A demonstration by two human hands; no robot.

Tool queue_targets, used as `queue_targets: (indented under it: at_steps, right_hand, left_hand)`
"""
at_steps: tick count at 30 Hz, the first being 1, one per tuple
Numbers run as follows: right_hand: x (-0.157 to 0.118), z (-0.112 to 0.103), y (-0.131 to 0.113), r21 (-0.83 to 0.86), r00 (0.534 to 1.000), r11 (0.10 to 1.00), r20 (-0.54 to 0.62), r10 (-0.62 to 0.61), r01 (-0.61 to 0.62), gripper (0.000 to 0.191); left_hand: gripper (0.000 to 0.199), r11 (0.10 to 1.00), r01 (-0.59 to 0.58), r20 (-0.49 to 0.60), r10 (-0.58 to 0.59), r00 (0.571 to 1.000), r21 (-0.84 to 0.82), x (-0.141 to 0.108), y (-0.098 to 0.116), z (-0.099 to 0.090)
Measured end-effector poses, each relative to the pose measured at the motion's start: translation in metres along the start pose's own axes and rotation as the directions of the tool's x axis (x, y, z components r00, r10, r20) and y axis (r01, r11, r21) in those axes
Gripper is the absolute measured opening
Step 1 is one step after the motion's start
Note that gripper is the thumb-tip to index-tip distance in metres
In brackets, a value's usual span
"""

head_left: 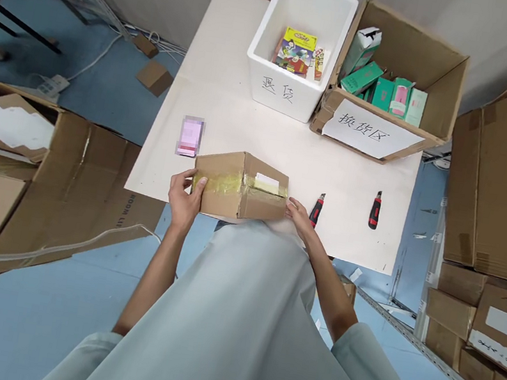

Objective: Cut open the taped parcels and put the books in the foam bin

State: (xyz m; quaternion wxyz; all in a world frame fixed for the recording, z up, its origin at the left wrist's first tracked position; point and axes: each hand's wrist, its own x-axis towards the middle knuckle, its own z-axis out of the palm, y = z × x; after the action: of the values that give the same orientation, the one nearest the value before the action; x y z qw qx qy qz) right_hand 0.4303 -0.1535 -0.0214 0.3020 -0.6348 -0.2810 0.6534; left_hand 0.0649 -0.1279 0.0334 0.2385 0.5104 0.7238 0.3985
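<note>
A taped cardboard box (pixel 222 188) with a white label lies at the near edge of the white table (pixel 222 113). My left hand (pixel 185 200) grips its left end, thumb on top and fingers at the side. At the box's right end, my right hand (pixel 298 216) holds the corner with its fingertips. One red and black box cutter (pixel 316 210) lies just beyond my right hand, partly hidden by it. Another cutter (pixel 375 210) rests farther right. Left of the box, behind my left hand, is a pink, blurred phone-like item (pixel 190 136).
At the table's back stand a white foam bin (pixel 277 90) with colourful packs and an open carton (pixel 379 133) with green boxes. A large carton (pixel 77 167) stands on the left with a cable across it. Stacked boxes (pixel 502 186) fill the right.
</note>
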Motion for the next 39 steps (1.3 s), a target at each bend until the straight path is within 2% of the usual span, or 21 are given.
queue_targets:
  at_steps: [3, 6, 10, 13, 16, 20, 24, 28, 33, 36, 39]
  right_hand:
    - [-0.014, -0.019, -0.006, -0.046, 0.994, 0.997, -0.089, -0.061, 0.057, 0.085]
    - [-0.026, -0.04, -0.015, -0.137, 0.973, 0.984, -0.186, -0.14, 0.116, 0.09]
    - [-0.037, -0.062, -0.029, -0.206, 0.934, 0.96, -0.263, -0.241, 0.189, 0.1]
    - [-0.041, -0.069, -0.037, -0.276, 0.92, 0.939, -0.274, -0.279, 0.203, 0.099]
    - [-0.043, -0.063, -0.041, -0.305, 0.921, 0.932, -0.267, -0.283, 0.197, 0.085]
    - [-0.041, -0.04, -0.044, -0.345, 0.938, 0.914, -0.189, -0.291, 0.213, 0.06]
    - [-0.039, -0.022, -0.052, -0.467, 0.908, 0.861, -0.239, -0.343, 0.203, 0.04]
    - [-0.039, -0.017, -0.06, -0.509, 0.901, 0.85, -0.293, -0.321, 0.137, 0.024]
    - [-0.037, -0.021, -0.056, -0.424, 0.912, 0.895, -0.296, -0.286, 0.143, 0.027]
    - [-0.036, -0.023, -0.051, -0.408, 0.918, 0.901, -0.284, -0.276, 0.144, 0.027]
    - [-0.036, -0.022, -0.05, -0.44, 0.906, 0.889, -0.315, -0.281, 0.122, 0.025]
  left_hand:
    - [0.054, 0.997, 0.033, 0.068, -0.028, 0.997, -0.073, 0.005, -0.004, 0.019]
    - [0.053, 0.978, 0.125, 0.149, -0.1, 0.984, -0.167, 0.009, -0.003, 0.052]
    - [0.042, 0.936, 0.271, 0.243, -0.215, 0.946, -0.225, 0.011, 0.011, 0.098]
    - [0.037, 0.92, 0.314, 0.284, -0.244, 0.927, -0.235, 0.013, 0.022, 0.114]
    - [0.038, 0.924, 0.303, 0.299, -0.228, 0.926, -0.233, 0.015, 0.028, 0.106]
    - [0.045, 0.936, 0.268, 0.226, -0.216, 0.95, -0.23, 0.015, 0.031, 0.072]
    - [0.043, 0.947, 0.247, 0.233, -0.198, 0.952, -0.204, 0.008, 0.04, 0.049]
    - [0.039, 0.967, 0.225, 0.249, -0.189, 0.95, -0.123, 0.006, 0.053, 0.046]
    - [0.045, 0.974, 0.228, 0.277, -0.215, 0.936, -0.015, 0.012, 0.061, 0.043]
    - [0.04, 0.972, 0.235, 0.313, -0.233, 0.921, 0.033, 0.015, 0.059, 0.04]
    - [0.034, 0.968, 0.236, 0.37, -0.253, 0.894, 0.089, 0.015, 0.055, 0.042]
